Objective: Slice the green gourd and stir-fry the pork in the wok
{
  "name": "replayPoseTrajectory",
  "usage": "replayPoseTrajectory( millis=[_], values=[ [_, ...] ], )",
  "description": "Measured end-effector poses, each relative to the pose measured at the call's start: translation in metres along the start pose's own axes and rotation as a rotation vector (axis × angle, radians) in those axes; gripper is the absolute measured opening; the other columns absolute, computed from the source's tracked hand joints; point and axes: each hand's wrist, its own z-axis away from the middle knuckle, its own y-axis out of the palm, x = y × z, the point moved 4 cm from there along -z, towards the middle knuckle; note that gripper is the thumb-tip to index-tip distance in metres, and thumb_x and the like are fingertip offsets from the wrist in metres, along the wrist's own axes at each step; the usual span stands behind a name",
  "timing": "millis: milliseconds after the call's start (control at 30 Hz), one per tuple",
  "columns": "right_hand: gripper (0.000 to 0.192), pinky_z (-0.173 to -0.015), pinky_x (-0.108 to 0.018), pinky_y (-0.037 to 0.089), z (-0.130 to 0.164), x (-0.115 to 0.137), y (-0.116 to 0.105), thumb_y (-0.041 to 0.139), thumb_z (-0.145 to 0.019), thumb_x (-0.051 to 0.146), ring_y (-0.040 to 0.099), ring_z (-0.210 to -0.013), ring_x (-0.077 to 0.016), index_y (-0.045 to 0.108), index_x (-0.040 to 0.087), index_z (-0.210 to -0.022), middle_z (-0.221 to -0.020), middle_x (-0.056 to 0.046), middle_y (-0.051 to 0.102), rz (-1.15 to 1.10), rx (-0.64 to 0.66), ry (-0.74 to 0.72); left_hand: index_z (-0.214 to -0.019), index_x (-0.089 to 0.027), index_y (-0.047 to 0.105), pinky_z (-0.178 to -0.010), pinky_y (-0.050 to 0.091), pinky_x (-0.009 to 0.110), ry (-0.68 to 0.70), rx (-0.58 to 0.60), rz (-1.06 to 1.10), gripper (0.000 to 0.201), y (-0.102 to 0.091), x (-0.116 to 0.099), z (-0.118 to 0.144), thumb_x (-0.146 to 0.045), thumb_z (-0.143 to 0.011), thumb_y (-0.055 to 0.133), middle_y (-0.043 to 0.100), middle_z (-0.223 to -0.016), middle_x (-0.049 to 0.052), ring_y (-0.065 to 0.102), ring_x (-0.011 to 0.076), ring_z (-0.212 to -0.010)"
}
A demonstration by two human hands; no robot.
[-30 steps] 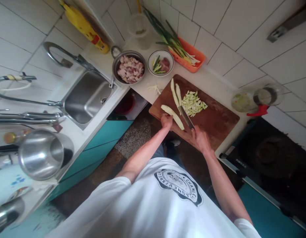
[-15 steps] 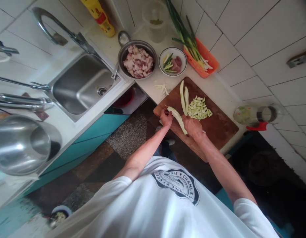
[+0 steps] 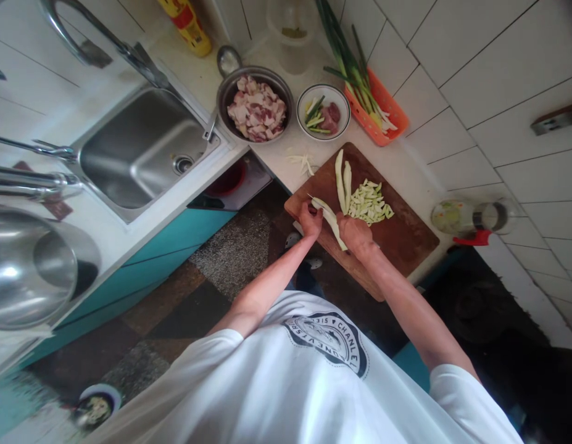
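In the middle of the frame, the long vegetable slice [image 3: 331,221] lies slanted between both hands, the left hand [image 3: 310,220] pinching its upper-left end, the right hand [image 3: 355,233] closed beside it, grip hidden.

Beyond the board we see a steel sink [image 3: 142,148] set in the white counter, its curved tap [image 3: 95,37] rising behind it. A metal bowl of raw meat pieces [image 3: 256,106] stands just beside the sink's right edge, and next to that a small white bowl [image 3: 323,112] with green slivers and a bit of meat. An orange basket [image 3: 382,111] against the tiled wall carries spring onions [image 3: 348,58]. A yellow bottle [image 3: 186,21] leans at the back. At our left, a large steel pot [image 3: 31,265] sits on the counter above teal cabinet fronts [image 3: 174,253].
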Motion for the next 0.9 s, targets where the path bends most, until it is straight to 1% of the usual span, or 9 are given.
replayPoseTrajectory(
  millis=[100, 233, 367, 500, 633, 733, 800, 833, 900],
  values=[
    [0.034, -0.079, -0.032, 0.054, -0.002, 0.001, 0.0, 0.035, -0.107, 0.012, 0.078, -0.09, -0.0265, 0.063, 0.011, -0.127, -0.101, -0.021, 0.078, 0.005, 0.021, -0.008, -0.129, -0.021, 0.064, -0.101, 0.055, 0.039, 0.093, -0.011, -0.097, 0.046, -0.001, -0.004, 0.0, -0.014, -0.086, 0.078, 0.072, -0.097, 0.005, 0.072, 0.0233, -0.099],
    [0.036, -0.077, -0.034, 0.055, 0.004, 0.001, 0.0, 0.033, -0.107, 0.011, 0.078, -0.092, -0.0296, 0.063, 0.01, -0.128, -0.104, -0.022, 0.077, 0.038, 0.03, -0.008, -0.129, -0.02, 0.065, -0.104, 0.053, 0.041, 0.151, -0.018, -0.127, 0.045, 0.002, -0.001, -0.001, -0.014, -0.086, 0.077, 0.071, -0.098, 0.005, 0.071, 0.0238, -0.101],
    [0.037, -0.076, -0.034, 0.055, 0.017, -0.002, 0.002, 0.032, -0.108, 0.011, 0.079, -0.091, -0.0303, 0.063, 0.009, -0.129, -0.102, -0.022, 0.078, 0.053, 0.035, 0.015, -0.129, -0.02, 0.066, -0.1, 0.055, 0.039, 0.171, -0.031, -0.103, 0.043, 0.003, 0.001, -0.001, -0.014, -0.088, 0.076, 0.072, -0.1, 0.006, 0.072, 0.0232, -0.1],
    [0.038, -0.079, -0.032, 0.056, 0.029, -0.006, 0.006, 0.032, -0.109, 0.013, 0.078, -0.095, -0.0282, 0.061, 0.009, -0.133, -0.103, -0.022, 0.078, 0.042, 0.078, 0.051, -0.128, -0.021, 0.066, -0.094, 0.059, 0.037, 0.178, -0.014, -0.063, 0.039, 0.001, 0.0, -0.002, -0.023, -0.091, 0.078, 0.073, -0.104, 0.007, 0.074, 0.0231, -0.103],
    [0.037, -0.085, -0.034, 0.057, 0.042, -0.01, 0.009, 0.033, -0.109, 0.012, 0.079, -0.098, -0.0284, 0.059, 0.01, -0.134, -0.102, -0.02, 0.078, 0.019, 0.111, 0.101, -0.128, -0.021, 0.066, -0.089, 0.061, 0.036, 0.249, 0.003, -0.109, 0.036, 0.002, 0.001, -0.004, -0.028, -0.094, 0.076, 0.073, -0.102, 0.007, 0.075, 0.0224, -0.099],
    [0.034, -0.089, -0.034, 0.057, 0.052, -0.011, 0.013, 0.036, -0.109, 0.014, 0.078, -0.1, -0.0282, 0.059, 0.011, -0.135, -0.103, -0.02, 0.078, -0.008, 0.137, 0.138, -0.129, -0.019, 0.065, -0.089, 0.061, 0.037, 0.265, 0.0, -0.146, 0.035, 0.005, 0.004, -0.005, -0.03, -0.097, 0.074, 0.073, -0.101, 0.007, 0.076, 0.0229, -0.098],
    [0.033, -0.089, -0.035, 0.057, 0.057, -0.011, 0.017, 0.037, -0.11, 0.016, 0.078, -0.101, -0.0284, 0.059, 0.012, -0.134, -0.106, -0.02, 0.078, -0.019, 0.151, 0.161, -0.133, -0.019, 0.063, -0.091, 0.061, 0.039, 0.268, 0.004, -0.196, 0.037, 0.004, 0.004, -0.004, -0.03, -0.099, 0.071, 0.072, -0.107, 0.009, 0.075, 0.024, -0.099],
    [0.033, -0.089, -0.035, 0.057, 0.059, -0.01, 0.019, 0.036, -0.111, 0.017, 0.079, -0.101, -0.0286, 0.059, 0.013, -0.134, -0.106, -0.02, 0.078, -0.021, 0.157, 0.171, -0.137, -0.018, 0.061, -0.094, 0.061, 0.04, 0.289, 0.011, -0.233, 0.04, 0.003, 0.002, -0.003, -0.029, -0.099, 0.07, 0.071, -0.113, 0.012, 0.074, 0.025, -0.103],
    [0.036, -0.088, -0.035, 0.056, 0.06, -0.01, 0.021, 0.033, -0.111, 0.016, 0.078, -0.102, -0.0293, 0.059, 0.013, -0.135, -0.106, -0.019, 0.078, -0.022, 0.156, 0.188, -0.145, -0.018, 0.058, -0.103, 0.058, 0.045, 0.4, 0.05, -0.339, 0.049, -0.003, -0.006, -0.002, -0.027, -0.098, 0.07, 0.066, -0.13, 0.017, 0.07, 0.0286, -0.118]
  ],
)
